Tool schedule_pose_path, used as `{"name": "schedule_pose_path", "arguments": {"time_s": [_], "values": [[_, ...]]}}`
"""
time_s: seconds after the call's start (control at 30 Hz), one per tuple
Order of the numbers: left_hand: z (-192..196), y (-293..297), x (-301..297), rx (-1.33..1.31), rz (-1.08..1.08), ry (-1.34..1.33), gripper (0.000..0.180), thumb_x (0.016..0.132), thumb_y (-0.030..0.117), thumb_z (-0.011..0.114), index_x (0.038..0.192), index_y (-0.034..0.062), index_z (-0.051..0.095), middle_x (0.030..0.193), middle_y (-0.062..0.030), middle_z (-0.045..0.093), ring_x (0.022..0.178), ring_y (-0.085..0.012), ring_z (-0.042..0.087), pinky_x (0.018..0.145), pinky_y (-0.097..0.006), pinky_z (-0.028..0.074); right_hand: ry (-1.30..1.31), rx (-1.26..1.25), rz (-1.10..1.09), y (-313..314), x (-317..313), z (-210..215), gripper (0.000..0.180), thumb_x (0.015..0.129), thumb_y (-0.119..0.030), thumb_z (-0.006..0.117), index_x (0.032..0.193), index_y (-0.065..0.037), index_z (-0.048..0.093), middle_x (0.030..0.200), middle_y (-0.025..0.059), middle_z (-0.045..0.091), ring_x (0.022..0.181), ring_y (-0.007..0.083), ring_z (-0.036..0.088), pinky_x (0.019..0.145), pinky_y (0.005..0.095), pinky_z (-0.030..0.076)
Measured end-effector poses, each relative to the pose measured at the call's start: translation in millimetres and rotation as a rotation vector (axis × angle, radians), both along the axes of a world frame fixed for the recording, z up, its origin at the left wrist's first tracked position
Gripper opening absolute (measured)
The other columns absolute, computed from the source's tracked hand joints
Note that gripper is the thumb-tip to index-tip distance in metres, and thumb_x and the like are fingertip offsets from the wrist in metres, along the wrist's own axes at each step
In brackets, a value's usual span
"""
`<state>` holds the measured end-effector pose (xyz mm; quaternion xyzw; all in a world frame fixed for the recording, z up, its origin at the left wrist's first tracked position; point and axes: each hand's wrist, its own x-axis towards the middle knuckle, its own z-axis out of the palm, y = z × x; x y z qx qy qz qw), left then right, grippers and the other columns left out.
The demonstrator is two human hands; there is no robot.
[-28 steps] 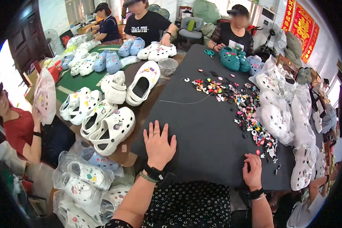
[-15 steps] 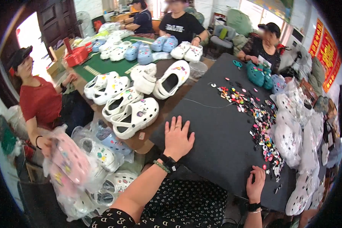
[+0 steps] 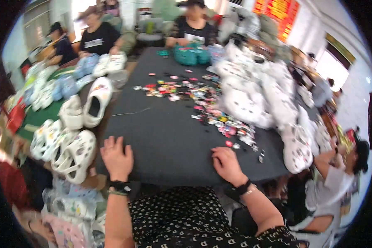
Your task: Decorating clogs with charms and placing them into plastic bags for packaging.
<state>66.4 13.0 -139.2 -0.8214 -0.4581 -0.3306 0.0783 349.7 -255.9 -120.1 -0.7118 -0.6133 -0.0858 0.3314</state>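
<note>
My left hand (image 3: pixel 117 156) lies open on the black tabletop (image 3: pixel 153 132) near its left front edge, fingers spread and nothing held. At the front right my right hand (image 3: pixel 228 164) rests on the same surface, its fingers loosely bent and apart from the thumb, holding nothing visible. Small red and white shoe charms (image 3: pixel 234 145) lie just beyond its fingertips. They belong to a scattered pile of colourful charms (image 3: pixel 202 97) stretching toward the far side. White clogs with charms (image 3: pixel 79 156) stand to the left of my left hand.
White clogs in clear plastic bags (image 3: pixel 244 101) line the right edge. Opposite, a person (image 3: pixel 194 29) sits behind teal clogs (image 3: pixel 190 55). More people work at the green table (image 3: pixel 37 118) and at right. Bagged pink clogs (image 3: pixel 66 229) are at lower left. A thin wire (image 3: pixel 132 112) crosses the tabletop.
My view has swung to the right, bringing in more of the right side and a person there. Both hands stay on the tabletop. The person in red has slid toward the left rim.
</note>
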Motion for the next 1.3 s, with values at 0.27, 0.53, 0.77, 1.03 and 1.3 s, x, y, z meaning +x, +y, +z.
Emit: {"name": "schedule_pose_path", "arguments": {"time_s": [0.27,0.53,0.77,1.03,1.3], "values": [[12,-7,-1,-0.135,-0.288,-0.234,0.03,0.078,0.017,0.068,0.106,0.0069,0.07,0.122,-0.0162,0.065,0.112,-0.0348,0.06,0.096,-0.046,0.044,-0.064,-0.016,-0.09,-20,-5,0,0.015,0.08,0.002,0.061,0.095,-0.002,0.061,0.115,0.017,0.066,0.108,0.0368,0.059,0.098,0.0466,0.044],[58,-67,-139,0.038,-0.122,-0.283,0.028,0.082,0.006,0.069,0.111,0.0073,0.069,0.127,-0.017,0.063,0.119,-0.0353,0.059,0.102,-0.049,0.045,-0.205,-0.062,-0.012,-19,-8,7,0.015,0.097,-0.01,0.055,0.1,0.001,0.065,0.11,0.0211,0.068,0.102,0.0388,0.063,0.103,0.0508,0.045],[59,-51,-359,0.163,0.673,-0.014,0.038,0.081,0.023,0.068,0.114,0.0057,0.064,0.119,-0.015,0.062,0.114,-0.037,0.056,0.096,-0.053,0.044,-0.233,-0.094,-0.015,-13,-12,9,0.013,0.098,-0.009,0.055,0.101,0.0,0.063,0.112,0.0204,0.067,0.102,0.0393,0.063,0.106,0.0529,0.042],[18,-39,-523,-0.642,1.395,0.051,0.079,0.091,0.069,0.044,0.144,0.0104,0.047,0.151,-0.0146,0.044,0.136,-0.0369,0.043,0.109,-0.062,0.033,-0.256,-0.12,-0.068,-19,-9,7,0.013,0.096,-0.008,0.056,0.101,0.001,0.063,0.113,0.0203,0.067,0.104,0.039,0.062,0.107,0.0523,0.041],[-54,-40,-629,-1.066,0.964,-0.312,0.096,0.08,0.086,0.042,0.113,0.0022,0.072,0.111,-0.0196,0.071,0.104,-0.0349,0.066,0.092,-0.042,0.047,-0.219,-0.111,-0.039,-15,-5,4,0.012,0.096,-0.008,0.057,0.102,0.001,0.063,0.113,0.0199,0.067,0.105,0.0394,0.062,0.11,0.0532,0.04]]}}
